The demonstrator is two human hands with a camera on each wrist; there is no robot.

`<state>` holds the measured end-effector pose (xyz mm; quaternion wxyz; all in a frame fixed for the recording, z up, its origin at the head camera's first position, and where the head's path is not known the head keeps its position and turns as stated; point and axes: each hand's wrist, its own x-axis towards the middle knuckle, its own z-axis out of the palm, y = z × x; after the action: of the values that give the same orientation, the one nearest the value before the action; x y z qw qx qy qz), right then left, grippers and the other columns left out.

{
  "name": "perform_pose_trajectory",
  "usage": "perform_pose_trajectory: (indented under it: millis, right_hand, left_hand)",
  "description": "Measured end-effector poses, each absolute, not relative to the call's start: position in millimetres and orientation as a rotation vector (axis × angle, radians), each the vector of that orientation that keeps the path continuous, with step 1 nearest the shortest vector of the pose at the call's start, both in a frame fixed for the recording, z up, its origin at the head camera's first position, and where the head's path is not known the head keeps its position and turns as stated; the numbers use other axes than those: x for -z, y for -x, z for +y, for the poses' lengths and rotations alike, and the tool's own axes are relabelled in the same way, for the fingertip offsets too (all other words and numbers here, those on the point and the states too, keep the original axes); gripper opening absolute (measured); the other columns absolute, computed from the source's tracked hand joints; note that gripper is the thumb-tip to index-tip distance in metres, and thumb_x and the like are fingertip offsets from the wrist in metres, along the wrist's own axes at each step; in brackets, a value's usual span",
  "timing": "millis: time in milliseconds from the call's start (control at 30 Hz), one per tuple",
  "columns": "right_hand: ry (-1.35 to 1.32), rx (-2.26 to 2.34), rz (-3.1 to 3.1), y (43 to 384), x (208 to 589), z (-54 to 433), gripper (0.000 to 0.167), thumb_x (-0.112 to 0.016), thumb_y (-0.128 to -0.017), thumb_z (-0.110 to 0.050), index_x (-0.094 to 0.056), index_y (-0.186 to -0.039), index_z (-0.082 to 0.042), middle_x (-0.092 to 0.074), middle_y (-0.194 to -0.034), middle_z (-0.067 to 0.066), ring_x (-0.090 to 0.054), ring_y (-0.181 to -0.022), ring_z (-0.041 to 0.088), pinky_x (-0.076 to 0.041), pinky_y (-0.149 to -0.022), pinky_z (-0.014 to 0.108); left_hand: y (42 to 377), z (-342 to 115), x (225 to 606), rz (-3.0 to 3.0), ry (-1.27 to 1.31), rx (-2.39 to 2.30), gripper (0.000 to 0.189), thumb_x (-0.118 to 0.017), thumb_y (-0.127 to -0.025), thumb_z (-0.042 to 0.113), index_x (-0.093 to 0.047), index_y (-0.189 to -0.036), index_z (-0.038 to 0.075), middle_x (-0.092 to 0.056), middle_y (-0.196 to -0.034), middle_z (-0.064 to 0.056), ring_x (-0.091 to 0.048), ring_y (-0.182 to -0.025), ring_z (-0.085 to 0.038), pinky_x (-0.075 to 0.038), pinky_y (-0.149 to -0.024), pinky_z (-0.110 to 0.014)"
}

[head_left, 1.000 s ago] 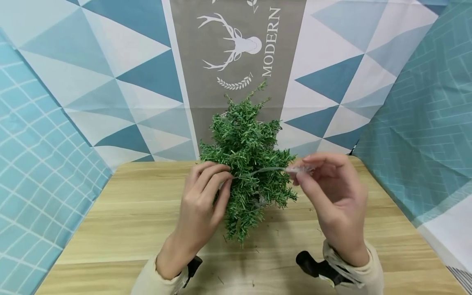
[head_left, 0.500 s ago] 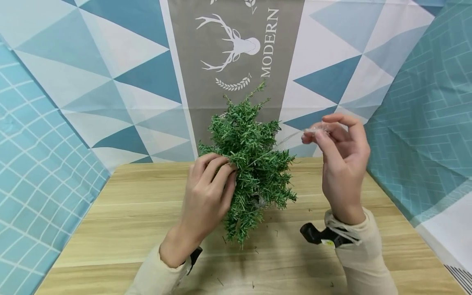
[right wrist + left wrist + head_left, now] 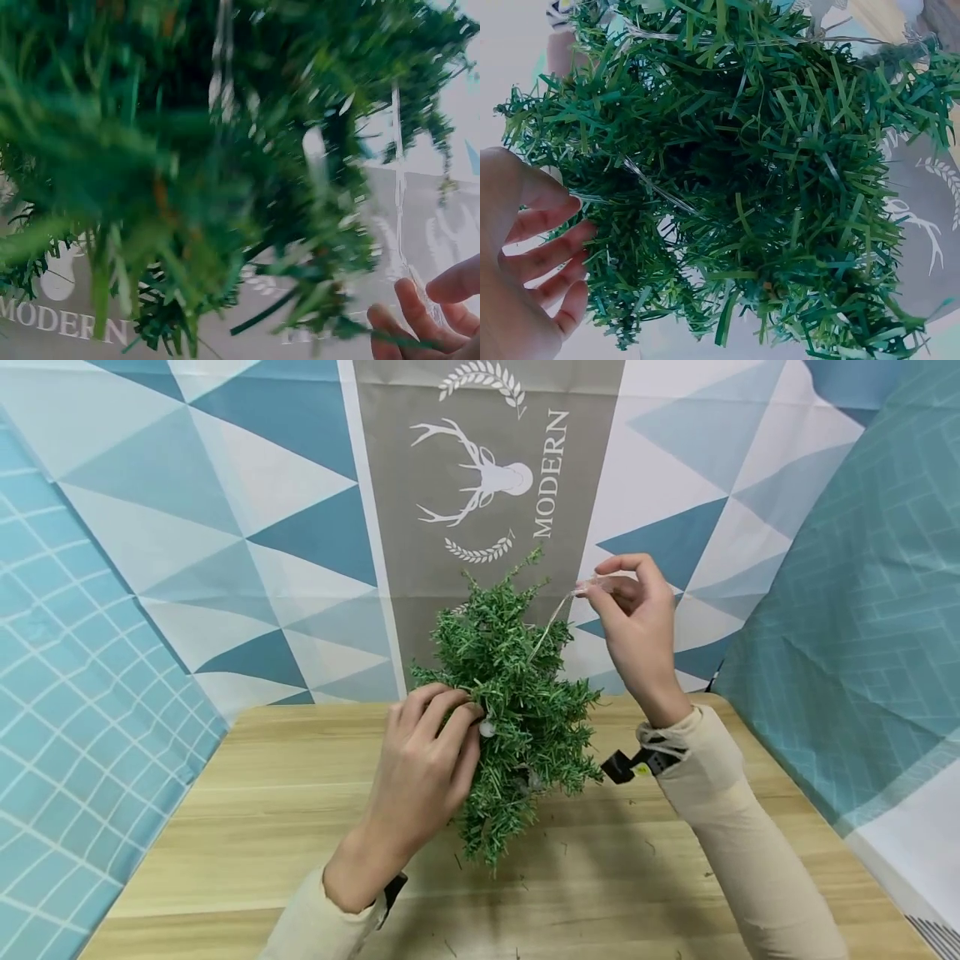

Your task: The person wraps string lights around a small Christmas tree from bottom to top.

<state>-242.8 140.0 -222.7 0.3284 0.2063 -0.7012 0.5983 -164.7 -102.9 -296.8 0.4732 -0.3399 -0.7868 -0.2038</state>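
A small green artificial Christmas tree (image 3: pixel 510 693) stands upright at the middle of the table, thin clear wire wound among its branches. My left hand (image 3: pixel 431 752) is at the tree's left side, fingers bent, its fingertips pinching the light string where a round white bulb (image 3: pixel 486 727) shows beside them. In the left wrist view a twisted wire (image 3: pixel 656 187) crosses the branches. My right hand (image 3: pixel 637 622), raised right of the treetop, pinches a bunched clear part of the light string (image 3: pixel 553 620), which slants down into the branches. The right wrist view is partly blurred.
Fallen green needles lie on the wooden table (image 3: pixel 247 827). A patterned cloth wall (image 3: pixel 300 518) stands behind the tree, with blue cloth (image 3: pixel 67 693) along the left and teal cloth (image 3: pixel 847 677) along the right. Each wrist wears a black camera (image 3: pixel 619 767).
My right hand has risen from beside the tree, swung right, then come in leftward near the treetop with the light string. The left hand has stayed at the branches; a white bulb now shows there.
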Motion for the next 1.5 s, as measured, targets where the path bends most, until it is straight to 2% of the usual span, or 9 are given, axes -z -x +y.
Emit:
perform_pose_trajectory:
  millis: [167, 367, 633, 833, 1000, 1100, 1200, 1333, 1500]
  right_hand:
    - [-0.607, -1.735, -1.902, 264, 217, 128, 0.022, -0.056, -0.098, -0.002, -0.053, -0.119, -0.007, -0.069, -0.096, 0.016, -0.069, -0.089, 0.022, -0.053, -0.090, 0.035]
    - [-0.656, -1.867, -2.053, 277, 208, 115, 0.034, -0.055, -0.095, 0.003, -0.049, -0.127, -0.008, -0.070, -0.091, 0.005, -0.066, -0.095, 0.021, -0.051, -0.095, 0.041]
    - [-0.817, -1.880, -2.149, 286, 194, 104, 0.030, -0.055, -0.095, 0.007, -0.056, -0.121, -0.007, -0.071, -0.100, 0.012, -0.063, -0.105, 0.025, -0.051, -0.091, 0.039]
    - [-0.925, -1.837, -2.317, 295, 182, 97, 0.042, -0.053, -0.092, 0.011, -0.055, -0.129, -0.007, -0.052, -0.142, 0.005, -0.059, -0.116, 0.025, -0.049, -0.087, 0.033]
    - [-1.070, -1.725, -2.431, 299, 176, 103, 0.044, -0.045, -0.091, 0.013, -0.058, -0.128, -0.007, -0.046, -0.144, 0.002, -0.062, -0.115, 0.026, -0.048, -0.074, 0.027]
    - [-1.089, -1.702, -2.458, 301, 177, 107, 0.051, -0.039, -0.087, 0.013, -0.060, -0.129, -0.008, -0.046, -0.145, 0.001, -0.061, -0.117, 0.026, -0.044, -0.074, 0.027]
    - [-1.090, -1.713, -2.466, 300, 176, 108, 0.057, -0.037, -0.083, 0.014, -0.060, -0.130, -0.008, -0.045, -0.146, 0.000, -0.059, -0.119, 0.025, -0.038, -0.070, 0.029]
    - [-1.107, -1.702, -2.470, 296, 174, 107, 0.069, -0.031, -0.077, 0.020, -0.058, -0.134, -0.009, -0.049, -0.142, 0.003, -0.058, -0.122, 0.025, -0.047, -0.087, 0.030]
    - [-0.998, -1.664, -2.540, 288, 174, 108, 0.079, -0.030, -0.072, 0.026, -0.053, -0.137, -0.012, -0.058, -0.131, 0.010, -0.057, -0.121, 0.025, -0.057, -0.083, 0.036]
  left_hand:
    - [161, -108, 294, -1.961, 0.847, 0.520, 0.013, -0.061, -0.092, 0.008, -0.069, -0.101, 0.003, -0.067, -0.110, -0.012, -0.058, -0.109, -0.032, -0.046, -0.084, -0.045]
    - [160, -120, 283, -1.851, 0.937, 0.683, 0.025, -0.062, -0.088, 0.001, -0.062, -0.113, -0.002, -0.055, -0.127, -0.022, -0.059, -0.100, -0.030, -0.052, -0.073, -0.038]
    - [188, -147, 245, -1.830, 0.872, 0.835, 0.022, -0.057, -0.092, 0.001, -0.059, -0.112, -0.007, -0.056, -0.118, -0.023, -0.056, -0.103, -0.030, -0.048, -0.085, -0.032]
    - [220, -152, 220, -2.037, 0.855, 1.060, 0.022, -0.058, -0.098, 0.008, -0.059, -0.117, -0.001, -0.066, -0.108, -0.012, -0.060, -0.094, -0.020, -0.051, -0.079, -0.031]
    - [243, -136, 206, -2.267, 0.907, 1.260, 0.030, -0.056, -0.102, 0.019, -0.052, -0.130, 0.007, -0.068, -0.120, -0.009, -0.066, -0.103, -0.019, -0.052, -0.091, -0.035]
    - [253, -124, 203, -2.356, 0.907, 1.255, 0.034, -0.057, -0.101, 0.015, -0.050, -0.134, 0.010, -0.069, -0.120, -0.009, -0.066, -0.106, -0.017, -0.051, -0.088, -0.035]
    - [258, -116, 202, -2.376, 0.870, 1.256, 0.037, -0.056, -0.096, 0.001, -0.052, -0.132, 0.010, -0.073, -0.108, -0.008, -0.066, -0.079, -0.018, -0.049, -0.069, -0.033]
    - [259, -110, 205, -2.339, 0.785, 1.307, 0.040, -0.056, -0.092, -0.005, -0.056, -0.130, 0.009, -0.075, -0.098, -0.007, -0.050, -0.048, -0.020, -0.040, -0.049, -0.027]
    - [257, -113, 210, -2.224, 0.710, 1.415, 0.031, -0.064, -0.095, 0.006, -0.062, -0.126, 0.003, -0.076, -0.097, -0.010, -0.067, -0.070, -0.018, -0.042, -0.051, -0.024]
